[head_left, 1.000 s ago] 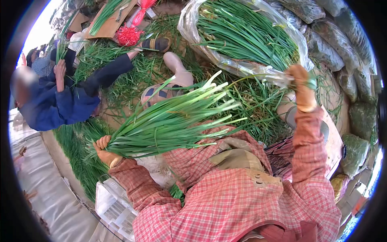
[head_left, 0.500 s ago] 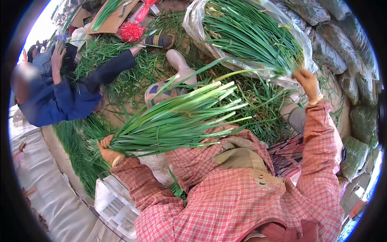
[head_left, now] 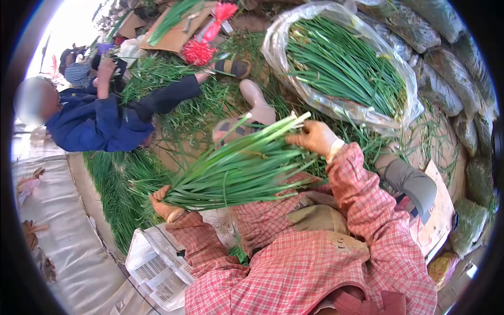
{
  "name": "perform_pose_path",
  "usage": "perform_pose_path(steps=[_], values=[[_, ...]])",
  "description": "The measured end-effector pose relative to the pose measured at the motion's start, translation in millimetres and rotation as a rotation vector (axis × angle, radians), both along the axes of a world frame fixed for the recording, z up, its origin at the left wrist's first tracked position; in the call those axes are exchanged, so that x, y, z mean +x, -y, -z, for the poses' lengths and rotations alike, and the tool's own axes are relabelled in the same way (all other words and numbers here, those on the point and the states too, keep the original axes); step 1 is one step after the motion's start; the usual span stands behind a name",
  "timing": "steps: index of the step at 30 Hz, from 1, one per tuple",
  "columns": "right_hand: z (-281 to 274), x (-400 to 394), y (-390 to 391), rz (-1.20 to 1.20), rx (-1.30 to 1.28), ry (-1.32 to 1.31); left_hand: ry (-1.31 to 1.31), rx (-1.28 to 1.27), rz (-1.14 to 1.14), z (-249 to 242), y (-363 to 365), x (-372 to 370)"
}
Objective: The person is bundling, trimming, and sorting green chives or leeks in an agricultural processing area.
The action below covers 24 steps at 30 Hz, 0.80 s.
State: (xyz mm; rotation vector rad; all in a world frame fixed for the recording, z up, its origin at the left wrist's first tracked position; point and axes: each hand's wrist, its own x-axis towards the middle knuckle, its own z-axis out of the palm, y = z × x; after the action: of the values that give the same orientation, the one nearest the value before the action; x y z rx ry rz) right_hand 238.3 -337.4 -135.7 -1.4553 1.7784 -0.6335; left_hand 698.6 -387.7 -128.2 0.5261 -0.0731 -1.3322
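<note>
A bunch of long green chives point(head_left: 236, 170) lies slantwise in front of my chest, its pale stalk ends up to the right. My left hand point(head_left: 167, 205) is closed around the leafy end at the left. At the pale ends, my right hand point(head_left: 315, 139) has its fingers bent and closed on the stalks; the fingertips are partly hidden. Beyond it, a clear plastic bag point(head_left: 275, 44) stands open, filled with more chives point(head_left: 346, 63).
A person in a blue jacket point(head_left: 105, 123) sits at the left. Loose chives point(head_left: 115, 194) lie in a pile below them. A white plastic crate point(head_left: 157, 265) is by my left elbow. Filled bags point(head_left: 446, 79) are stacked at the right. Red twine point(head_left: 199, 51) lies near a cardboard sheet point(head_left: 178, 26).
My right hand has come from the plastic bag's edge, back and left, to the pale ends of the bunch. My left hand keeps its hold. The view has shifted slightly.
</note>
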Motion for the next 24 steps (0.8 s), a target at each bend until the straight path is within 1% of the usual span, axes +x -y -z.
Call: perform_pose_path(steps=[1, 2, 3, 4, 5, 6, 7, 8, 9, 10, 12, 13, 16, 17, 20, 23, 24], values=[[-24.1, -2.7, 5.3, -0.119, 0.209, 0.055, 0.214, 0.032, -0.087, 15.1, 2.6, 11.6], [-27.1, -6.5, 3.3, -0.180, 0.096, 0.235, 0.557, 0.189, -0.224, -3.2, -2.8, -18.5], [-36.8, -13.9, 6.1, -0.290, 0.121, 0.305, 0.880, 0.341, -0.389, -22.3, -4.2, -56.1], [-13.8, -19.1, 6.4, -0.335, 0.013, 0.526, 0.911, 0.231, -0.352, -10.5, -4.1, -44.6], [-8.1, -26.9, 8.9, -0.353, 0.081, 0.648, 0.735, 0.154, -0.316, -9.7, -5.6, -45.4], [-8.4, -34.1, 11.9, -0.329, 0.175, 0.754, 0.714, 0.159, -0.382, 1.0, -1.5, -43.3], [-5.3, -38.8, 17.5, -0.277, 0.261, 0.870, 0.672, 0.172, -0.429, -0.3, 1.2, -53.9], [0.1, -40.0, 20.4, -0.215, 0.324, 0.948, 0.439, 0.139, -0.346, -4.0, 1.7, -53.1], [5.6, -36.7, 26.1, -0.202, 0.314, 1.073, 0.215, 0.108, -0.239, -6.1, 0.4, -52.2], [12.5, -32.4, 28.2, -0.155, 0.277, 1.094, 0.184, 0.092, -0.251, -12.4, 1.7, -54.4], [20.6, -20.8, 25.7, 0.018, 0.169, 1.279, 0.135, 0.100, -0.247, -16.2, -2.1, -62.8], [24.4, -18.1, 22.8, 0.059, 0.127, 1.235, 0.078, 0.025, -0.181, -2.1, -1.8, -53.1], [28.1, -12.0, 8.9, 0.145, 0.009, 1.183, 0.093, 0.033, -0.182, 0.7, -4.8, -54.7], [31.1, -11.8, 5.3, 0.155, 0.005, 1.230, 0.058, -0.020, -0.140, 5.4, -5.3, -52.9], [35.7, -16.2, 3.0, 0.156, -0.008, 1.390, 0.131, 0.117, -0.189, 5.7, -4.8, -55.7], [21.7, -19.6, 11.6, 0.190, 0.161, 1.455, 0.110, 0.161, -0.231, 0.7, -5.3, -60.5], [18.6, -20.5, 14.4, 0.202, 0.219, 1.475, 0.108, 0.124, -0.229, 6.1, -5.3, -58.2]])
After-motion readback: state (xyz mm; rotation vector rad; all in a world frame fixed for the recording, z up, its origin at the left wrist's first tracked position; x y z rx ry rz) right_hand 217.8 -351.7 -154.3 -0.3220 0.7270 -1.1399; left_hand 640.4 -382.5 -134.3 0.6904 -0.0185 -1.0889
